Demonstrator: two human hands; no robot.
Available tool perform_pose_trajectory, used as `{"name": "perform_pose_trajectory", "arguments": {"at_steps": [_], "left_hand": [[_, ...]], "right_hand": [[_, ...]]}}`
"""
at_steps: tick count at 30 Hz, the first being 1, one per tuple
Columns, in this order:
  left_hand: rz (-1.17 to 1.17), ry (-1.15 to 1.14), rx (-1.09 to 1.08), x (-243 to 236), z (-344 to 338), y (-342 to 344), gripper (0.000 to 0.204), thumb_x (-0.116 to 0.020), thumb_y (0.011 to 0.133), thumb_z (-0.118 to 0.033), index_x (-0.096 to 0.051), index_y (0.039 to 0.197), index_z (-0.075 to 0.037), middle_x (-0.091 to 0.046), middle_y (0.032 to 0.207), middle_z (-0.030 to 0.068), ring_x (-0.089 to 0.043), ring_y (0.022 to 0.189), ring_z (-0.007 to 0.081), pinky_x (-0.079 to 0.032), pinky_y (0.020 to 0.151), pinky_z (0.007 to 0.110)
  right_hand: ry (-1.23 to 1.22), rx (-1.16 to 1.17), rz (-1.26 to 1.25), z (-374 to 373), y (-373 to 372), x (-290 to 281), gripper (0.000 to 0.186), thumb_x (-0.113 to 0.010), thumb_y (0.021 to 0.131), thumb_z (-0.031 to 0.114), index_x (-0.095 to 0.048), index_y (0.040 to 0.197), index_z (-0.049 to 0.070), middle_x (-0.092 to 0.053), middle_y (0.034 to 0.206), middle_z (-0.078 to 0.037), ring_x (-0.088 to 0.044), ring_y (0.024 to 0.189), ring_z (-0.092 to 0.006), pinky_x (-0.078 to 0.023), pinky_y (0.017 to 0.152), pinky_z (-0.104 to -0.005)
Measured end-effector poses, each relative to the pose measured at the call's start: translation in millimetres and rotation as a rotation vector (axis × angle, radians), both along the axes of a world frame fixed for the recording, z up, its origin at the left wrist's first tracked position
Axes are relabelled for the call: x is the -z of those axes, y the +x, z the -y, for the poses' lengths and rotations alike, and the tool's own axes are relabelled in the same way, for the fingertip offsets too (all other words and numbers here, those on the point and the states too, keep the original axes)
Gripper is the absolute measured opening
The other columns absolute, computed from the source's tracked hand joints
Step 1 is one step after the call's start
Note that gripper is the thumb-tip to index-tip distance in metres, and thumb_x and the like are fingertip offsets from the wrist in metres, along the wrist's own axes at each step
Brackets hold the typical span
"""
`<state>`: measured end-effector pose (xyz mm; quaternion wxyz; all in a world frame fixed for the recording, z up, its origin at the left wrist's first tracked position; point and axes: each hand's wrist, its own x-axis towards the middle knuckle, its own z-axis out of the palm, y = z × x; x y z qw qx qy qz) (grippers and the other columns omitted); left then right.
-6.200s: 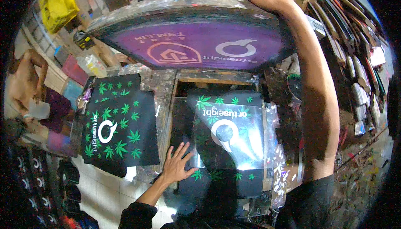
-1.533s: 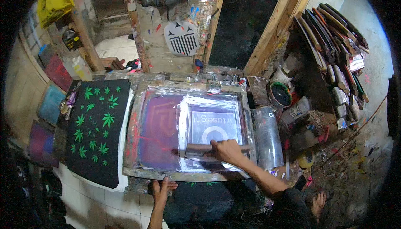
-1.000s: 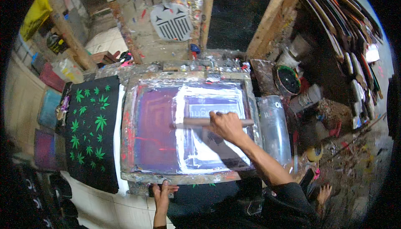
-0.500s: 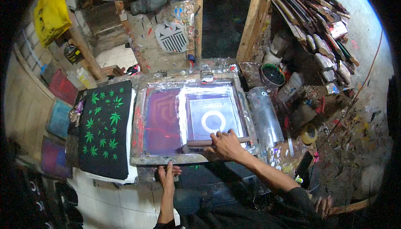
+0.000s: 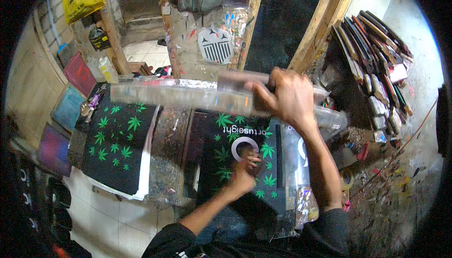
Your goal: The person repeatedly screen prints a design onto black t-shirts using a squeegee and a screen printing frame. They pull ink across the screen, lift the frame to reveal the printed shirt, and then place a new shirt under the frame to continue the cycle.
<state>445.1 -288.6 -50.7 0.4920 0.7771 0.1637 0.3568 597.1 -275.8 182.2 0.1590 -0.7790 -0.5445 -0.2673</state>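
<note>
My right hand (image 5: pixel 293 95) is closed around the brown handle of a squeegee (image 5: pixel 234 76), at the top of a raised screen-printing frame (image 5: pixel 160 92). The frame stands tilted up, showing its smeared, worn edge, and is blurred by motion. Beneath it lies a black sheet (image 5: pixel 212 180) printed with green leaves, white lettering and a white ring (image 5: pixel 238 146). My left hand (image 5: pixel 245 173) reaches over this sheet, covering the ring's lower part. Its fingers are smeared by motion, so whether it touches or grips the sheet cannot be told.
A stack of black leaf-printed sheets (image 5: pixel 117 159) lies on the left. Coloured screens (image 5: pixel 70 105) lean beyond it. At far right, several squeegees (image 5: pixel 372 46) are piled by the wall. A clear roll of tape (image 5: pixel 347 181) sits right of my right forearm.
The screen frame has swung up from flat, uncovering the printed black sheet. My right hand rose with the squeegee. My left hand moved from the frame's front edge to over the sheet. The view shifted.
</note>
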Motion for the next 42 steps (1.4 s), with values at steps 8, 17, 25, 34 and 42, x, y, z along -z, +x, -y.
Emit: {"name": "perform_pose_trajectory", "arguments": {"at_steps": [8,17,25,34,42], "left_hand": [[-0.088,-0.075,0.599,91,-20,93,0.048,-0.07,0.093,-0.035,-0.065,0.124,0.001,-0.065,0.125,0.0285,-0.06,0.123,0.0434,-0.048,0.106,0.045],[-0.563,0.683,-0.156,92,-293,97,0.038,-0.071,0.089,-0.025,-0.068,0.124,-0.011,-0.066,0.133,0.0153,-0.055,0.13,0.0388,-0.044,0.107,0.051],[0.099,-0.167,-0.864,-1,-272,-139,0.024,-0.079,0.085,-0.015,-0.072,0.103,-0.002,-0.072,0.103,0.0134,-0.067,0.098,0.0274,-0.05,0.091,0.038],[-0.7,0.631,-2.061,-30,-255,-410,0.057,-0.075,0.086,-0.01,-0.051,0.137,-0.001,-0.049,0.145,0.0226,-0.048,0.132,0.0378,-0.035,0.113,0.045],[-0.056,0.689,0.484,58,65,38,0.065,-0.06,0.097,-0.046,-0.046,0.152,-0.015,-0.037,0.161,0.0161,-0.024,0.153,0.0397,-0.019,0.123,0.06]], "right_hand": [[-0.21,0.128,0.018,-115,111,-95,0.059,-0.044,0.095,0.07,-0.074,0.117,0.024,-0.073,0.098,-0.027,-0.071,0.097,-0.0444,-0.055,0.086,-0.0515],[-0.168,0.151,-0.084,-109,118,-92,0.085,-0.045,0.083,0.086,-0.077,0.116,0.013,-0.07,0.114,-0.029,-0.069,0.106,-0.0456,-0.053,0.093,-0.0517],[-0.237,0.15,-0.184,-104,105,-106,0.1,-0.042,0.084,0.087,-0.073,0.107,-0.006,-0.07,0.112,-0.032,-0.068,0.109,-0.0458,-0.05,0.097,-0.0538],[-0.187,0.092,-0.243,-106,98,-93,0.091,-0.05,0.083,0.081,-0.073,0.106,-0.004,-0.069,0.112,-0.033,-0.067,0.109,-0.0473,-0.05,0.096,-0.0544],[-0.17,0.111,-0.142,-80,89,-85,0.092,-0.048,0.083,0.084,-0.076,0.107,0.0,-0.073,0.107,-0.028,-0.071,0.105,-0.0431,-0.055,0.093,-0.0525]]}}
